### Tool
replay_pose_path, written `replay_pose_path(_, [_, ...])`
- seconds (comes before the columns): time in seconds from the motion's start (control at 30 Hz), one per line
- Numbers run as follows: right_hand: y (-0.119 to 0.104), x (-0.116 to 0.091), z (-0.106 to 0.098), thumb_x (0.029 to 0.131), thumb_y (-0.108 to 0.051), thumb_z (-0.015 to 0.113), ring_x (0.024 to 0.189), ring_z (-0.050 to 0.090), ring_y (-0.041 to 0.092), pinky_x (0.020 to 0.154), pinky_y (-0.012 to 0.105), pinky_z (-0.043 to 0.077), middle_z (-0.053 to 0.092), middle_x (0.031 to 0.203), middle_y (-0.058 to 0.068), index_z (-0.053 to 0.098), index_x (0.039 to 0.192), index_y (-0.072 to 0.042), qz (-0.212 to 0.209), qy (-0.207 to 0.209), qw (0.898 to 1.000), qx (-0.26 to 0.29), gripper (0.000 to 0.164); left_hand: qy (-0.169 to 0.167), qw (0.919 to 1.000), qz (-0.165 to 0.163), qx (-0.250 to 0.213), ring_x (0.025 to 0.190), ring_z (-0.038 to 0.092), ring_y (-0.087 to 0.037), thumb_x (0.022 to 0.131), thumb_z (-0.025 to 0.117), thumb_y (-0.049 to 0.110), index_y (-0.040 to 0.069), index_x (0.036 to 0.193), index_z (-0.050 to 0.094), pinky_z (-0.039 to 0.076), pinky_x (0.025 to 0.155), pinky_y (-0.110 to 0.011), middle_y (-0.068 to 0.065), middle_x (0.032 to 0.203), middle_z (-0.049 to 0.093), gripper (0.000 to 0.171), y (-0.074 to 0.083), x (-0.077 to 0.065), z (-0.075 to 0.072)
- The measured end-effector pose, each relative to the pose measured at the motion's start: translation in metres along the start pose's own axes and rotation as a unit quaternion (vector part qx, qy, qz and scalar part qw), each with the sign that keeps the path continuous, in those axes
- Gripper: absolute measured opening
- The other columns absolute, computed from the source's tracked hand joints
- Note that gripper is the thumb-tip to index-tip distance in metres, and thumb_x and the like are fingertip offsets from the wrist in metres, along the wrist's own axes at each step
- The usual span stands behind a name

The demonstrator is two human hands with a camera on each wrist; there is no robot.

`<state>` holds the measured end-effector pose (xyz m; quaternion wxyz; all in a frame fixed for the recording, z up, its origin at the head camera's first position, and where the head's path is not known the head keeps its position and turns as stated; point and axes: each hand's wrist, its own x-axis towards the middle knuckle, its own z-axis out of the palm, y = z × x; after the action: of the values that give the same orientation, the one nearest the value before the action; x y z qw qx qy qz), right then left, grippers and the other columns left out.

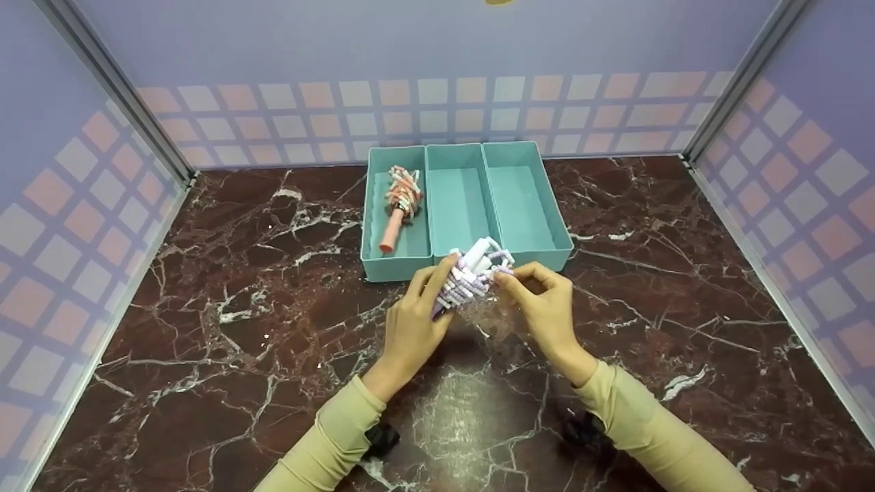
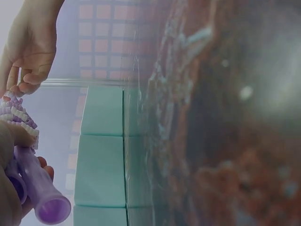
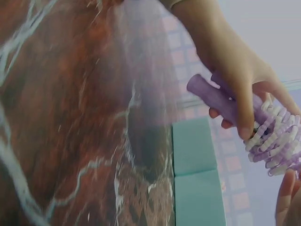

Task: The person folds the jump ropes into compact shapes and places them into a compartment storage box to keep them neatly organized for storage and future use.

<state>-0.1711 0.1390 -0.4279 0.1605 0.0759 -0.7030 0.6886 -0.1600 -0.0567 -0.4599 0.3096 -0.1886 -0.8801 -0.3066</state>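
A bundled jump rope with purple and white beads [image 1: 461,290] is held up in front of the box. My left hand [image 1: 412,326] grips the bundle, its fingers and thumb round the purple handles [image 3: 214,101]. Below the grip in the left wrist view, the hollow end of one handle [image 2: 52,209] points out. Two thick white tubes [image 1: 478,253] show at the bundle's upper end in the head view. At the bundle's right side, my right hand [image 1: 549,311] pinches a beaded strand [image 1: 504,270] between thumb and fingers.
Behind the hands stands a teal box [image 1: 400,270] with three compartments. Its left compartment holds another beaded jump rope, bundled, with an orange handle [image 1: 392,229]. Dark marbled table [image 1: 273,355] lies beneath, with panelled walls [image 1: 437,41] behind and at both sides.
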Motion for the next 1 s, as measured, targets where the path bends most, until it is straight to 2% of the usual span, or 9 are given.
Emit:
replay_pose_path(0.13, [-0.006,0.001,0.0,0.086,-0.01,0.076,0.049,0.055,0.009,0.048,0.022,0.049,0.062,0.058,-0.004,0.07,0.074,-0.003,0.073,-0.011,0.997,0.018,0.015,0.024,0.9993,0.024,0.015,0.071,0.067,-0.019,0.072,0.081,0.003,0.028,0.146,0.045,0.055,0.053,-0.028,-0.002,0.122,0.062,0.086,-0.002,0.001,-0.003])
replay_pose_path(0.2, [-0.01,0.002,0.0,0.088,-0.011,0.074,0.051,0.054,0.009,0.049,0.023,0.05,0.059,0.058,-0.005,0.067,0.07,-0.008,0.123,-0.028,0.991,0.04,0.019,0.033,0.9985,0.038,0.024,0.069,0.066,-0.019,0.07,0.082,0.002,0.027,0.145,0.047,0.054,0.051,-0.027,-0.002,0.121,0.062,0.087,-0.004,0.001,-0.005])
replay_pose_path(0.27, [-0.013,0.004,-0.001,0.09,-0.011,0.071,0.055,0.053,0.009,0.052,0.023,0.051,0.056,0.061,-0.006,0.062,0.066,-0.012,0.176,-0.051,0.98,0.076,0.025,0.043,0.9972,0.053,0.032,0.068,0.065,-0.019,0.068,0.082,0.001,0.026,0.144,0.048,0.052,0.049,-0.027,-0.003,0.121,0.062,0.087,-0.005,0.001,-0.006])
replay_pose_path(0.33, [-0.015,0.006,-0.003,0.092,-0.011,0.066,0.06,0.053,0.008,0.054,0.021,0.052,0.055,0.067,-0.006,0.059,0.064,-0.014,0.229,-0.079,0.963,0.116,0.03,0.053,0.9954,0.07,0.039,0.067,0.065,-0.018,0.067,0.083,0.001,0.025,0.141,0.05,0.05,0.047,-0.026,-0.004,0.12,0.063,0.085,-0.006,0.001,-0.008])
replay_pose_path(0.43, [-0.017,0.007,-0.005,0.096,-0.008,0.059,0.065,0.053,0.006,0.056,0.019,0.052,0.055,0.075,-0.005,0.057,0.063,-0.014,0.278,-0.106,0.94,0.164,0.033,0.064,0.9924,0.095,0.044,0.067,0.064,-0.018,0.066,0.084,0.001,0.023,0.138,0.052,0.047,0.044,-0.024,-0.006,0.118,0.064,0.082,-0.007,0.002,-0.009])
replay_pose_path(0.63, [-0.016,0.01,-0.009,0.1,-0.009,0.053,0.062,0.058,0.005,0.055,0.014,0.053,0.065,0.077,-0.003,0.069,0.073,-0.012,0.314,-0.109,0.92,0.208,0.032,0.072,0.9902,0.111,0.045,0.071,0.065,-0.018,0.067,0.085,0.002,0.023,0.137,0.054,0.048,0.045,-0.023,-0.006,0.118,0.064,0.08,-0.01,0.004,-0.011])
replay_pose_path(0.77, [-0.016,0.015,-0.013,0.101,-0.008,0.051,0.07,0.064,0.008,0.061,0.016,0.057,0.068,0.081,-0.001,0.073,0.082,-0.012,0.331,-0.13,0.906,0.229,0.03,0.067,0.9897,0.118,0.046,0.074,0.066,-0.019,0.066,0.085,0.003,0.024,0.138,0.053,0.051,0.047,-0.024,-0.006,0.119,0.063,0.081,-0.011,0.005,-0.012])
replay_pose_path(0.9, [-0.014,0.018,-0.016,0.101,-0.006,0.049,0.074,0.067,0.01,0.067,0.017,0.059,0.068,0.085,0.001,0.073,0.085,-0.011,0.339,-0.158,0.899,0.228,0.03,0.061,0.9874,0.138,0.047,0.074,0.067,-0.019,0.068,0.087,0.008,0.024,0.136,0.054,0.051,0.048,-0.024,-0.006,0.117,0.064,0.078,-0.012,0.004,-0.013])
replay_pose_path(1.0, [-0.011,0.019,-0.017,0.1,-0.005,0.049,0.075,0.067,0.011,0.069,0.017,0.059,0.066,0.087,0.002,0.068,0.083,-0.009,0.34,-0.158,0.898,0.229,0.025,0.055,0.9863,0.149,0.045,0.072,0.067,-0.019,0.067,0.088,0.011,0.025,0.135,0.054,0.05,0.048,-0.024,-0.007,0.117,0.064,0.078,-0.013,0.004,-0.013])
